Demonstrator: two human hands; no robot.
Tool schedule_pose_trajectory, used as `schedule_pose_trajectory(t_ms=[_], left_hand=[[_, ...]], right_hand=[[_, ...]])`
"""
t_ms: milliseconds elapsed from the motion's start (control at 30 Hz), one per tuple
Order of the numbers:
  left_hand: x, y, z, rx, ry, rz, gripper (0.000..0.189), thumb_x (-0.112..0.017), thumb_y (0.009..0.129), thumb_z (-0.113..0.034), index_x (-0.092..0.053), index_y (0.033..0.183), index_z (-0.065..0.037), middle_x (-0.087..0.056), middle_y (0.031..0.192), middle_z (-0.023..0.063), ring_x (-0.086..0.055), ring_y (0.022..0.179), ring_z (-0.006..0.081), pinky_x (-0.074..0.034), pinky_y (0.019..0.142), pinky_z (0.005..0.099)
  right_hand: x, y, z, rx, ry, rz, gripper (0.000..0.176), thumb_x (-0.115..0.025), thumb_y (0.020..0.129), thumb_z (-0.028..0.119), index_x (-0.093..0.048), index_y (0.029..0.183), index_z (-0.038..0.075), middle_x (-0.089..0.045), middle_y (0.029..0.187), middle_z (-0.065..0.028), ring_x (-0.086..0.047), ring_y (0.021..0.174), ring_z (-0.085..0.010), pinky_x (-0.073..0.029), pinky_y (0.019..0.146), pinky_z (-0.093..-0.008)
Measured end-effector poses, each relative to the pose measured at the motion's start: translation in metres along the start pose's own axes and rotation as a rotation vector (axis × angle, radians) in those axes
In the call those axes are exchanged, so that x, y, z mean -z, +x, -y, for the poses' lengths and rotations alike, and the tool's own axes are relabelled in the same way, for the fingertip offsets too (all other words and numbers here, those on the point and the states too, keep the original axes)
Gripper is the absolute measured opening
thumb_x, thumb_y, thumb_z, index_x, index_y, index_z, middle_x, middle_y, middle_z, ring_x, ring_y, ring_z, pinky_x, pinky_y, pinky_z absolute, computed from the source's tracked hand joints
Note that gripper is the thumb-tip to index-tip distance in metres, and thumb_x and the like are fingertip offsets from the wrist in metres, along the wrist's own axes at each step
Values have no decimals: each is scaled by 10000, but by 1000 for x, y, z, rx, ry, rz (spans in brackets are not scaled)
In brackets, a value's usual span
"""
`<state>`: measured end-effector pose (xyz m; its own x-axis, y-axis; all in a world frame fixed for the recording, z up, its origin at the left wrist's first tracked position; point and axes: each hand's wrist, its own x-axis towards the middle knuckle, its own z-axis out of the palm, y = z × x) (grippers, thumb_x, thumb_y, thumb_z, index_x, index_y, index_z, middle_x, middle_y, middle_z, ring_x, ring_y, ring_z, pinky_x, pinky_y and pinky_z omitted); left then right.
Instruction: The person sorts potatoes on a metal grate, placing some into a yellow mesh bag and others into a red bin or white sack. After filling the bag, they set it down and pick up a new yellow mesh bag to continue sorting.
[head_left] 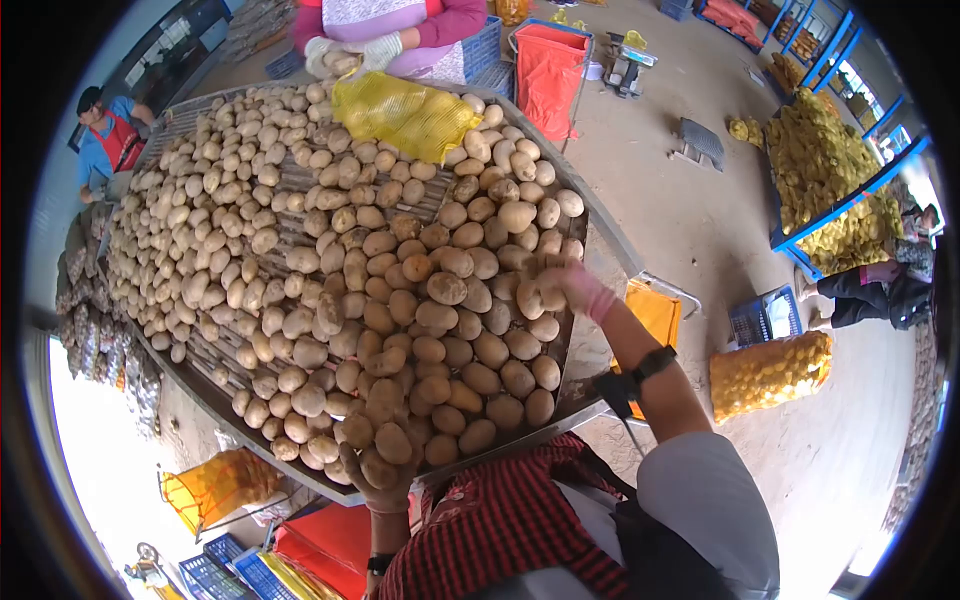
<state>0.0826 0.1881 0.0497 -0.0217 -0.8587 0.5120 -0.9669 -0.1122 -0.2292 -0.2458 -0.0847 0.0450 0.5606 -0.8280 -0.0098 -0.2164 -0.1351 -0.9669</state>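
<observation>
Many potatoes (436, 315) lie spread over a large slatted sorting table (600, 230) before me. At the near edge, my left hand (385, 497) is closed round a potato (378, 470), with another potato (393, 443) right against it. Toward the right edge, my right hand (580, 289), in a pinkish glove, reaches over the heap. Its fingers are bent over a potato (529, 299) and partly hide it. A yellow mesh bag (405, 112) rests on the potatoes at the far side, in front of another person's gloved hands (370, 55).
A second person (108, 135) stands at the table's far left. An orange bag (655, 325) hangs by the right corner, and a red-lined bin (550, 75) stands behind. On the floor at right are a filled potato sack (770, 372), a blue crate (766, 317) and a stool (700, 142).
</observation>
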Motion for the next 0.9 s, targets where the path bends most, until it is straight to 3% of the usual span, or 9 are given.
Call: schedule_pose_trajectory(t_ms=[67, 133, 233, 333, 433, 500, 600, 733, 900], left_hand=[[-4, -27, 7, 199, -201, 422, 474, -521, 917, -435, -514, 1334, -209, -511, 1386, -55, -502, 1254, 164, -222, 1136, 432], [6, -38, 10, 148, -16, 429, 506, -529, 907, -444, -496, 1347, -198, -493, 1402, -49, -474, 1279, 172, -217, 1135, 447], [23, -52, 13, 3, 349, 450, 573, -545, 886, -461, -459, 1375, -175, -457, 1436, -38, -418, 1328, 190, -209, 1133, 477], [36, -56, 9, -1376, 2881, -69, 626, -559, 863, -492, -457, 1364, -132, -453, 1427, 71, -406, 1327, 223, -297, 1120, 461], [40, -65, 1, -1870, 3104, -166, 628, -561, 859, -515, -462, 1349, -136, -459, 1406, 89, -416, 1305, 263, -356, 1082, 471], [40, -70, -8, -1581, 3045, 95, 611, -546, 868, -534, -473, 1334, -144, -469, 1389, 75, -432, 1281, 276, -372, 1054, 465], [35, -76, -7, -1481, 2833, 93, 662, -554, 850, -566, -463, 1349, -141, -466, 1388, 78, -424, 1282, 308, -366, 1053, 458], [41, -78, 2, -1522, 2950, 106, 678, -558, 846, -569, -447, 1365, -147, -466, 1388, 74, -420, 1286, 309, -361, 1056, 473], [54, -83, 18, -1506, 3006, 172, 625, -556, 850, -563, -489, 1289, -124, -525, 1326, 65, -503, 1214, 254, -403, 977, 423]], right_hand=[[-28, -27, -27, 369, -293, 343, 148, -635, 780, 87, -694, 911, 50, -662, 1007, -84, -630, 963, -204, -520, 844, -342], [-75, -66, -39, -292, -2, 554, 225, -653, 756, 134, -690, 976, 101, -637, 1117, -110, -580, 1117, -267, -489, 922, -374], [-67, -63, -39, -111, -247, 367, 298, -669, 740, 176, -669, 1030, 110, -607, 1174, -142, -564, 1133, -307, -489, 910, -375], [-40, -24, -20, -507, -661, 442, 324, -667, 733, 191, -655, 1048, 117, -591, 1186, -160, -590, 1057, -271, -504, 843, -393], [-49, -18, 12, -753, 290, -209, 315, -655, 796, 247, -649, 1086, 121, -565, 1200, -146, -598, 1050, -260, -508, 851, -352], [-93, -34, -26, 217, -800, 306, 410, -636, 829, 276, -607, 1205, 113, -572, 1227, -169, -594, 1062, -301, -494, 916, -370], [-191, -48, 32, -54, -5, 559, 484, -632, 815, 241, -556, 1284, 145, -538, 1305, -204, -556, 1139, -388, -456, 1002, -384], [-224, -32, -41, 422, -760, 501, 471, -698, 711, 247, -628, 1171, 174, -546, 1282, -208, -548, 1167, -382, -463, 991, -379], [-123, -33, -33, -447, -159, 24, 335, -593, 834, 224, -627, 1152, 123, -585, 1237, -172, -597, 1070, -359, -494, 931, -386]])
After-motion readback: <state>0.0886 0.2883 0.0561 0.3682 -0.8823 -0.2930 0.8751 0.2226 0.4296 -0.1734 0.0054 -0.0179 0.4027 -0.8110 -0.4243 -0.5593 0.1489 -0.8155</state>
